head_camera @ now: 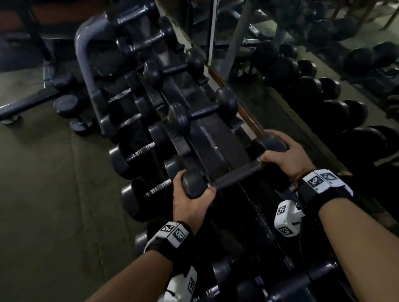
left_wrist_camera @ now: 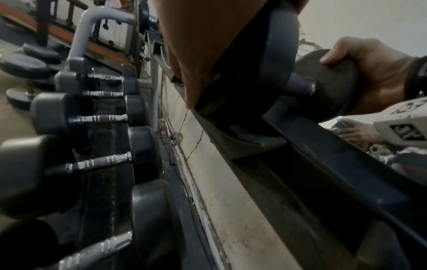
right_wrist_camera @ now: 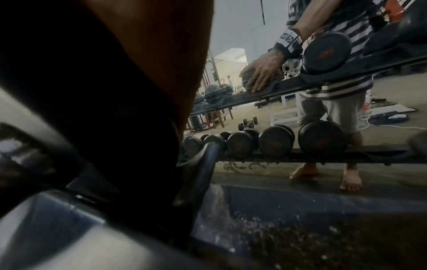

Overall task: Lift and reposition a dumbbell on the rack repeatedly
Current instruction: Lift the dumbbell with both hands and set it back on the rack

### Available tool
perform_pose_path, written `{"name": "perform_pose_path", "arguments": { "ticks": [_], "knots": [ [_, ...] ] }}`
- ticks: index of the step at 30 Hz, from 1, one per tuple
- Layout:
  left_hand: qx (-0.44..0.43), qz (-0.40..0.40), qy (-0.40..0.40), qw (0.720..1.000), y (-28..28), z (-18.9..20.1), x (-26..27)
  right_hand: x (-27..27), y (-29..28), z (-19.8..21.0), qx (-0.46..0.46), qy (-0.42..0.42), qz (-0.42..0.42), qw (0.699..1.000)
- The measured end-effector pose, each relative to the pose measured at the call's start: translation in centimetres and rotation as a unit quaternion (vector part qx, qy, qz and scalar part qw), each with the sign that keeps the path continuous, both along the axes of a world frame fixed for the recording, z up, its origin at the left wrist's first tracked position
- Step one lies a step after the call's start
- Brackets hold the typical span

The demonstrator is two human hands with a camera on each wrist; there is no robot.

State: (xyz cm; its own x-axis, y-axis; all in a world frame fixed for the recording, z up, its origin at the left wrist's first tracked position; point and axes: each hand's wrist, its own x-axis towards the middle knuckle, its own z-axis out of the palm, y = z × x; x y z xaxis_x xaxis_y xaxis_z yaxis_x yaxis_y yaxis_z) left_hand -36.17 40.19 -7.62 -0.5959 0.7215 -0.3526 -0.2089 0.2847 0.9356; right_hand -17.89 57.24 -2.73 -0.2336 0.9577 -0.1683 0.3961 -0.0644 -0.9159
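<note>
Forearms, both mine, strapped with marker-tagged wrist cameras, enter from six o'clock in the head view.

Item one: dumbbell [head_camera: 234, 176], dark, round-headed, on the top tier of the rack [head_camera: 208, 147]. Its long axis runs from eight o'clock (near head) to two o'clock (far head, toward the mirror [head_camera: 325, 65]). Whether it sits in the cradle or is just clear of it, I cannot tell.

Item two: my left hand [head_camera: 189, 202], fingers curled over the near head, grasping it.

Item three: my right hand [head_camera: 284, 154], fingers wrapped over the far head, thumb by the handle; also grasping. The left-wrist view confirms this hold [left_wrist_camera: 369, 76]; the right-wrist view is mostly dark palm.

Item four: other dumbbells [head_camera: 197, 111] farther along the same tier at eleven o'clock, and more [head_camera: 139, 155] on the lower tier at nine o'clock.

Judgement: each hand holds one end, so the lift goes straight up with the axis kept level, then sideways along the rail. The left hand is nearer me; the right carries the longer reach.
</note>
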Motion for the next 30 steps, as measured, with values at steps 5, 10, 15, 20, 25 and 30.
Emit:
{"name": "perform_pose_path", "arguments": {
  "ticks": [5,10,15,20,25,30],
  "knots": [
    [-0.003,-0.009,0.008,1.000,0.0,0.1,-0.1,0.1,0.0,0.1,-0.014,0.010,0.006,1.000],
    [-0.005,-0.018,0.018,1.000,-1.1,-0.2,0.2,0.5,-0.5,-0.2,-0.016,0.013,0.024,1.000],
    [-0.016,-0.013,0.004,1.000,-1.5,-0.5,0.4,0.5,-0.2,-0.3,-0.014,0.007,0.034,0.999],
    [-0.009,-0.013,-0.008,1.000,-1.3,0.0,0.3,0.4,0.1,-0.4,-0.018,-0.003,0.040,0.999],
    [-0.015,-0.027,-0.007,1.000,-1.4,0.2,0.2,0.4,0.1,-0.4,-0.019,-0.012,0.036,0.999],
    [-0.022,-0.053,-0.001,0.998,-1.6,0.5,-0.2,0.3,-0.5,0.0,-0.015,-0.018,0.020,1.000]
  ]
}}
